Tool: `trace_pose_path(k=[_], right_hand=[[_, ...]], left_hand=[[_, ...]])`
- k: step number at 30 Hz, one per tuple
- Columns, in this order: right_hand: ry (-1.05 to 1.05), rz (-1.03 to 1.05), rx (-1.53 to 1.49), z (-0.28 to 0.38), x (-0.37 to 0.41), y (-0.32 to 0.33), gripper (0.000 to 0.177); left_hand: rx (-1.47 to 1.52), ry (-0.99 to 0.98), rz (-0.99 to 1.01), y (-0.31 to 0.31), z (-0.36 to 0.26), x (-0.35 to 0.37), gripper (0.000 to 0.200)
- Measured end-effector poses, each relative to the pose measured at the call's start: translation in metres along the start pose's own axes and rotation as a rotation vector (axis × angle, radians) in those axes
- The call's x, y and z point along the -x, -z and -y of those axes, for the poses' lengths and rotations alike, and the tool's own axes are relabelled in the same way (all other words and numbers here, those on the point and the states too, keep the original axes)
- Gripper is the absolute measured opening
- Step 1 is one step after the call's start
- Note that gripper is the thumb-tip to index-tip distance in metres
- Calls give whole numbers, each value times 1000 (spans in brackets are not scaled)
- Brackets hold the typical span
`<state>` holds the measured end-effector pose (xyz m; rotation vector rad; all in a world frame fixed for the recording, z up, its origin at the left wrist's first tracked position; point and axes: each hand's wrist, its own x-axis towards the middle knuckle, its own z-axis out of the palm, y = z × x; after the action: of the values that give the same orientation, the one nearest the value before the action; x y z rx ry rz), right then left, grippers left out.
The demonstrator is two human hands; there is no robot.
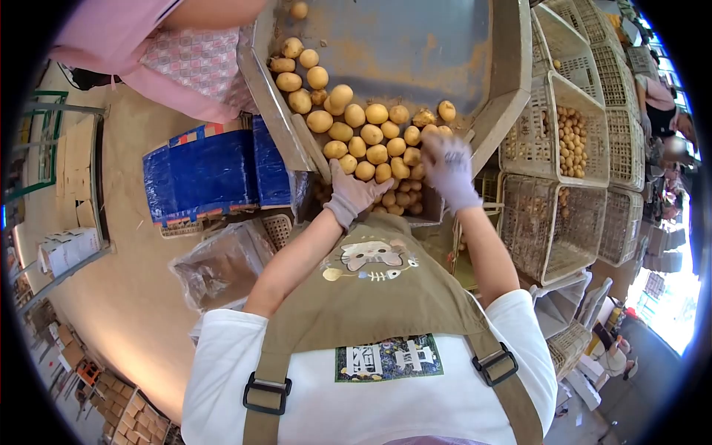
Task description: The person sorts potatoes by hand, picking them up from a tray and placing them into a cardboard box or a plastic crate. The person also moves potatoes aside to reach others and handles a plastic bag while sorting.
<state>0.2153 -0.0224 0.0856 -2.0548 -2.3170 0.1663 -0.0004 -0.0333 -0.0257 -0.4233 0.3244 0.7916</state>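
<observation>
Many round yellow-brown potatoes (376,113) lie at the near end of a metal sorting chute (415,44) with raised sides. My left hand (354,189), in a pale glove, rests at the chute's mouth with its fingers apart, against the nearest potatoes. My right hand (449,163), in a glove with dark print, is over the right side of the pile; its fingers are smeared by motion, and what they hold, if anything, cannot be made out. Below the mouth, more potatoes (398,199) lie in a container between my hands.
Plastic crates (552,222) stand stacked on the right, one holding potatoes (571,141). To the left are a blue-covered stack (200,174) and a plastic-lined crate (222,259). Another person's arm (211,13) and pink clothing are at the upper left. More people are at the far right.
</observation>
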Motion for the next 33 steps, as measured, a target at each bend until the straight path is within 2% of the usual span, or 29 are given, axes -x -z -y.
trace_pose_path(k=[1, 4, 6, 10, 13, 14, 17, 19, 21, 22, 25, 26, 29, 30, 33], right_hand=[[-11, -85, 122, -5, -19, 4, 35], [-90, 124, 277, -13, -63, -16, 37], [-74, 294, 388, -7, -86, -21, 38], [-119, 318, 156, -7, -100, -18, 41], [-90, 181, -188, -18, -93, -14, 39], [-125, 90, -383, -22, -86, -11, 32], [-486, 8, -1389, -16, -72, 13, 28], [-505, -61, -1874, -19, -56, 4, 28], [-365, 120, -2195, -22, -40, 7, 30], [-311, 146, -2257, -18, -35, 9, 39], [-298, 129, -2325, -1, -24, 17, 52], [-328, 114, -2278, 3, -21, 17, 60], [-327, 66, -2028, 12, -13, 20, 62], [-343, 61, -2043, 18, -13, 25, 64], [-138, 165, -2419, 16, -8, 22, 64]], left_hand=[[0, 1, -42, -3, 1, 1, 78], [8, -11, -146, -6, 1, 1, 79], [-4, -28, -122, -5, 2, 2, 82], [-22, -49, -33, 3, 1, 2, 82], [43, -32, -143, 6, 2, 0, 84], [35, -35, -127, 6, 2, 0, 85], [21, -37, -96, 9, 2, -2, 89], [4, -43, -104, 9, 3, -4, 89], [-22, -53, -119, 11, 3, -5, 89], [-24, -53, -124, 12, 3, -5, 90], [12, -27, -113, 12, 1, -5, 90], [6, -22, -97, 12, 0, -4, 90], [25, -11, -32, 10, 0, -3, 90], [28, -9, -10, 10, 0, -3, 89], [19, -2, 45, 12, 0, -3, 87]])
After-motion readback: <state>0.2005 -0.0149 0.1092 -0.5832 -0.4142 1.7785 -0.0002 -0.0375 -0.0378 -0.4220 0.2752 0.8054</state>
